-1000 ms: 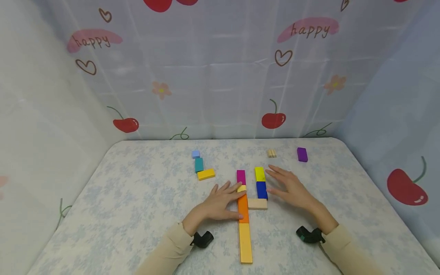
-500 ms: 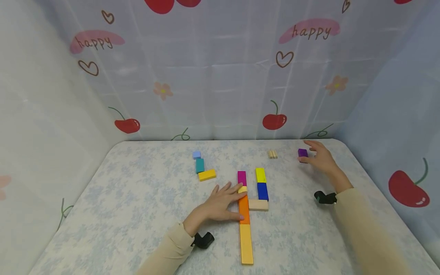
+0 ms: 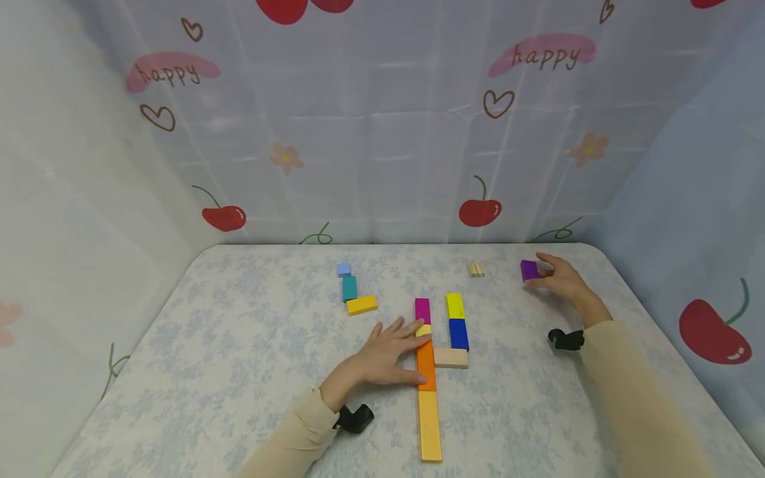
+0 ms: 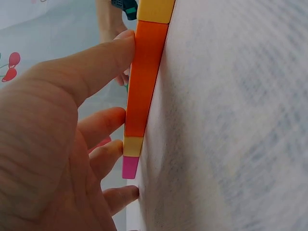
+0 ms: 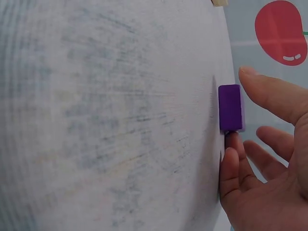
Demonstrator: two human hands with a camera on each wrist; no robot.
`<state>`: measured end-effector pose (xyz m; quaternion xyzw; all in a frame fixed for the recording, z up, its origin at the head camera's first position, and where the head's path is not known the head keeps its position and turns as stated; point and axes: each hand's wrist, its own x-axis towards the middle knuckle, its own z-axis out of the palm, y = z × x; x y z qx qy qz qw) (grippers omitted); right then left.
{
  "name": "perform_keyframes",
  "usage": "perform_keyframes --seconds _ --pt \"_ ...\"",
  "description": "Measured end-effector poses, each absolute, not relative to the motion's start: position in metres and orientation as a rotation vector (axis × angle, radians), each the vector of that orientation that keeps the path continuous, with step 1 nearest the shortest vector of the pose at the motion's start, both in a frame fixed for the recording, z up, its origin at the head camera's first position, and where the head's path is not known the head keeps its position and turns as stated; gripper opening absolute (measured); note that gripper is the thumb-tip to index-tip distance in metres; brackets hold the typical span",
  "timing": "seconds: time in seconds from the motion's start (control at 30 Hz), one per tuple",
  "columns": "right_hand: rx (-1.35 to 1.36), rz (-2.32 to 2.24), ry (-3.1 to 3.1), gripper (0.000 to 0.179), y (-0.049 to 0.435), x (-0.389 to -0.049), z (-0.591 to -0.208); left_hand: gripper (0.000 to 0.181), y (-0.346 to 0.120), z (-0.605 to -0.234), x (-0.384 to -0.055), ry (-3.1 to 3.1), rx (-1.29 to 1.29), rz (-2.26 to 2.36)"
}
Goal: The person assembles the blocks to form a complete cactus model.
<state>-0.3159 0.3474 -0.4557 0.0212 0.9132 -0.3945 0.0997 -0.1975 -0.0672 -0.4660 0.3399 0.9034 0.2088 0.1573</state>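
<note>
My left hand (image 3: 382, 355) rests with spread fingers along the left side of a straight row of blocks. In the left wrist view its thumb and a finger touch the orange block (image 4: 147, 77); another fingertip is at the small pale yellow block (image 4: 133, 146). The magenta block (image 3: 422, 311) and long yellow block (image 3: 430, 425) end the row. At the far right, my right hand (image 3: 562, 279) reaches around a purple block (image 5: 231, 108). Its curled lower fingers lie right at the block's near end in the right wrist view, while the thumb stands off the upper corner.
Right of the row lie a plain wooden block (image 3: 451, 358), a blue block (image 3: 459, 334) and a bright yellow block (image 3: 455, 305). Farther left are a yellow block (image 3: 362, 305), a teal block (image 3: 349, 289) and a light blue block (image 3: 344, 269). Small wooden pieces (image 3: 476, 269) lie behind.
My right hand has moved from beside the blue and bright yellow blocks to the purple block at the back right. My left hand has stayed on the row.
</note>
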Motion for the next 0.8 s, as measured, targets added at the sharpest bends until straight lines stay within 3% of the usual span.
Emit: perform_keyframes --seconds 0.47,0.8 --pt "0.034 -1.163 2.735 0.075 0.3473 -0.3121 -0.4638 0.075 -0.0669 -0.4668 -0.1967 2.596 0.97 0.591" --pt "0.049 -1.174 2.759 0.074 0.3456 -0.3131 -0.463 0.074 -0.067 -0.4698 -0.1982 2.599 0.982 0.597"
